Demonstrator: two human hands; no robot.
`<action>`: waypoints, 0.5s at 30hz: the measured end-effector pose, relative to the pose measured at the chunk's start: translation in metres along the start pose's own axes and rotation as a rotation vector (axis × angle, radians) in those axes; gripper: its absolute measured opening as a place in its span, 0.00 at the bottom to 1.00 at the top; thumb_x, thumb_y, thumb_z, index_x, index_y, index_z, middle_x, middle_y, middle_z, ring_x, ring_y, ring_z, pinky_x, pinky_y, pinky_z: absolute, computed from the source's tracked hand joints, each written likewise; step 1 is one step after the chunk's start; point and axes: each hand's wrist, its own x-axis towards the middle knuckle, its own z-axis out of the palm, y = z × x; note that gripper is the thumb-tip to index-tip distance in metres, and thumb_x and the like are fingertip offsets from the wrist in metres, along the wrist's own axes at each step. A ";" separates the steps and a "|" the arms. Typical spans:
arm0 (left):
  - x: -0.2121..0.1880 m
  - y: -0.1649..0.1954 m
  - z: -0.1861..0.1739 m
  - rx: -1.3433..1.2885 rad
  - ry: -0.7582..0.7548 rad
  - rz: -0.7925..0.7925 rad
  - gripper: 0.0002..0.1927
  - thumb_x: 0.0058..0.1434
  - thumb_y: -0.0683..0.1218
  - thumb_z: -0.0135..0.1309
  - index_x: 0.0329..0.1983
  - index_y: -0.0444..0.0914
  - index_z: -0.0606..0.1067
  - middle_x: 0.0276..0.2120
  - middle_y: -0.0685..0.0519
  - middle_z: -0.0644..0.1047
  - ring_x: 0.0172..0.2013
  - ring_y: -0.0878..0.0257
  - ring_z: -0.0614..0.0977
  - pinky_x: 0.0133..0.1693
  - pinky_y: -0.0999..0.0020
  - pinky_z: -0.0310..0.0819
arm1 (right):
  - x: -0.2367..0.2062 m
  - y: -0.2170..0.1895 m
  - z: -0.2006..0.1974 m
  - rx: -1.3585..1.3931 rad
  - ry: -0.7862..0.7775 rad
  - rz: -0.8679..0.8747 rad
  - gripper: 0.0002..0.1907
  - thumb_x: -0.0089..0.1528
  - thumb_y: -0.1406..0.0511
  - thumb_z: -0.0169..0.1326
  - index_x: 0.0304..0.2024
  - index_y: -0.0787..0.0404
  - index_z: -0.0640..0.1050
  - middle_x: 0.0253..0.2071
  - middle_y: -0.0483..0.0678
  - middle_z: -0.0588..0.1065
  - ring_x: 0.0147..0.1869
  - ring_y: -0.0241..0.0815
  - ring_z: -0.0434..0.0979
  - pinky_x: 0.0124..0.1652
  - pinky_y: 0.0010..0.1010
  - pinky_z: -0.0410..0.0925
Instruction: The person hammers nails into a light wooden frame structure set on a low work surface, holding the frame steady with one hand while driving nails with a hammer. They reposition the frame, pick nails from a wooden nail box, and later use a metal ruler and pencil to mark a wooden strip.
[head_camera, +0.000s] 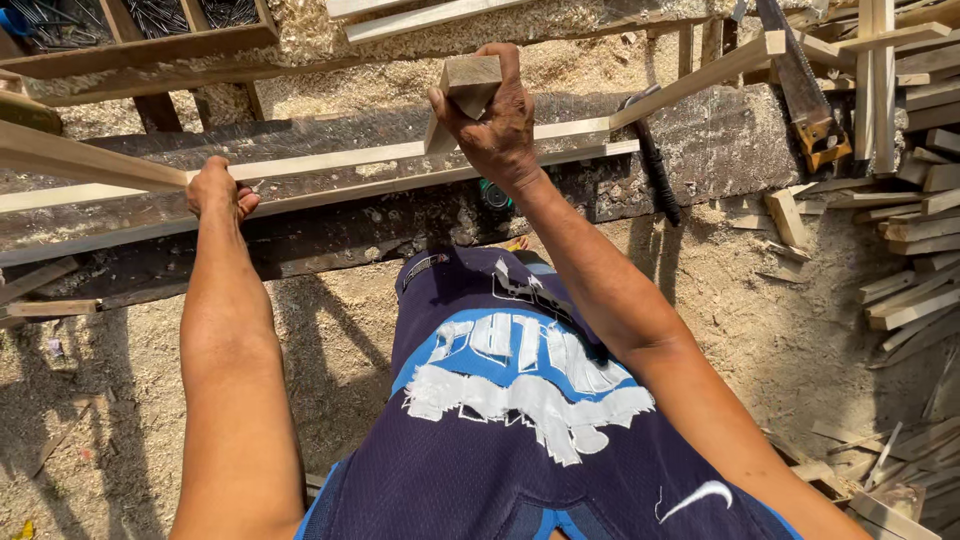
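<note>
My right hand (497, 125) grips a short block of pale wood (463, 93), raised over long thin wooden strips (340, 160) that lie along a dark worn plank bench (330, 225). Further left, my left hand (218, 188) is closed and rests on the strips, pinching something small; I cannot tell what it is. Both forearms reach out over my dark blue and light blue shirt.
A black-handled hammer (655, 165) and a handsaw (805, 85) lie on the bench to the right. Offcuts are piled (915, 260) at the far right. A wooden box of nails (140, 25) sits top left. Sawdust covers the ground.
</note>
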 end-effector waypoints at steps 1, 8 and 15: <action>0.008 0.000 -0.004 0.008 0.002 -0.004 0.20 0.61 0.53 0.56 0.41 0.30 0.77 0.30 0.45 0.80 0.22 0.60 0.82 0.18 0.64 0.77 | -0.001 0.001 0.009 -0.004 -0.012 0.022 0.28 0.67 0.61 0.67 0.56 0.54 0.61 0.40 0.50 0.81 0.46 0.45 0.89 0.42 0.33 0.83; 0.012 -0.008 -0.010 0.644 0.005 0.351 0.29 0.64 0.62 0.59 0.44 0.28 0.80 0.43 0.35 0.82 0.40 0.46 0.84 0.41 0.52 0.79 | -0.013 0.014 0.032 -0.004 -0.135 0.135 0.25 0.66 0.63 0.70 0.53 0.55 0.65 0.43 0.47 0.80 0.48 0.42 0.87 0.44 0.32 0.83; -0.056 -0.066 0.057 1.139 -0.342 1.193 0.30 0.52 0.57 0.65 0.51 0.35 0.74 0.46 0.40 0.74 0.48 0.44 0.76 0.49 0.47 0.70 | -0.016 0.016 0.013 -0.060 -0.226 0.167 0.30 0.59 0.57 0.76 0.52 0.55 0.69 0.47 0.47 0.75 0.51 0.42 0.82 0.50 0.33 0.80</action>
